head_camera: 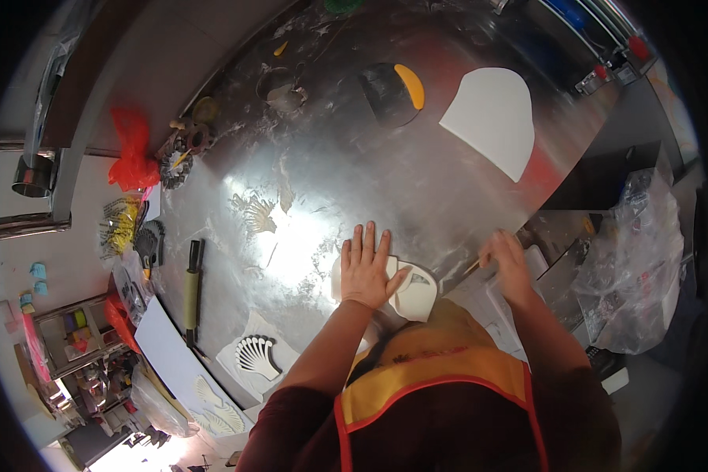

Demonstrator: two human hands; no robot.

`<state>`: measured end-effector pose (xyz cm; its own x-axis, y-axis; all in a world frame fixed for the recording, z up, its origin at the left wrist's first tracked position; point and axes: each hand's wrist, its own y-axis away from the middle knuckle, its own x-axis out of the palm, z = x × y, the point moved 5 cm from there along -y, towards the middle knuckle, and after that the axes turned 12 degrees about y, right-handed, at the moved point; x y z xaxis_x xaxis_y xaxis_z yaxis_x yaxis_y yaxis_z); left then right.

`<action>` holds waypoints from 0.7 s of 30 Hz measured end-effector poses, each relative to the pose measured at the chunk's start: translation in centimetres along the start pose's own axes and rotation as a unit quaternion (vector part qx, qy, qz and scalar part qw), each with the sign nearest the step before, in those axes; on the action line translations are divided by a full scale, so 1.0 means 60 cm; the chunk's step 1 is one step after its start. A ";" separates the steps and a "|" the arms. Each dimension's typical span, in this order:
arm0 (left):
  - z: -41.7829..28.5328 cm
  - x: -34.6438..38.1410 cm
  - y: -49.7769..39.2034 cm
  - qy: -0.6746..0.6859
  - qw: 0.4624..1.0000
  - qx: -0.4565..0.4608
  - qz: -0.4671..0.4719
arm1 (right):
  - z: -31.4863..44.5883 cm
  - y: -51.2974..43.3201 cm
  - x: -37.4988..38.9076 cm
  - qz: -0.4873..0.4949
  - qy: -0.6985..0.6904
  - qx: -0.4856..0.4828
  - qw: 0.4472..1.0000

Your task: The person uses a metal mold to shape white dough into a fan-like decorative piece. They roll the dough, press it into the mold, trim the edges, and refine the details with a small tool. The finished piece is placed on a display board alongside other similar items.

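My left hand (366,271) lies flat, fingers slightly spread, on a folded white sheet (420,295) that looks like fondant or dough. This sheet rests at the near edge of the metal table (354,171), and part of it is hidden under the palm. To the right, just beyond the table edge, my right hand (504,253) is curled and a little blurred. A thin tan stick (472,267) juts left from its fingertips. Further up the table lies a larger smooth white sheet (492,118) with a rounded end.
A scraper with a yellow handle (411,87) lies at the far side. On the left are a green rolling pin (191,295), a white fan-shaped piece (258,357) on paper, and a white board (171,348) bearing fan shapes. Clear plastic bags (631,259) hang over the right side.
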<state>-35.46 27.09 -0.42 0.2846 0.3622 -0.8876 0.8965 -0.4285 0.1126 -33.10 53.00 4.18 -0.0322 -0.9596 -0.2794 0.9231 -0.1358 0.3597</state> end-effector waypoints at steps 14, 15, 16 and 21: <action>0.073 -0.067 0.332 0.125 0.930 -0.219 -0.266 | 0.088 -0.110 0.196 0.034 0.279 -0.301 0.911; 0.093 -0.060 0.400 0.147 0.887 -0.306 -0.313 | 0.095 -0.080 0.244 0.107 0.270 -0.306 0.907; 0.091 -0.062 0.463 0.058 0.837 -0.337 -0.427 | 0.097 -0.045 0.293 0.178 0.256 -0.302 0.901; 0.151 -0.020 0.666 0.140 0.714 -0.494 -0.476 | 0.108 0.169 0.512 0.417 0.317 -0.519 0.676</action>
<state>-3.04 2.06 1.11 -0.6807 0.3097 -0.6639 0.4908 0.8655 -0.0995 -27.22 20.55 5.00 0.5316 -0.2531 -0.8083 0.3019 0.9483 -0.0984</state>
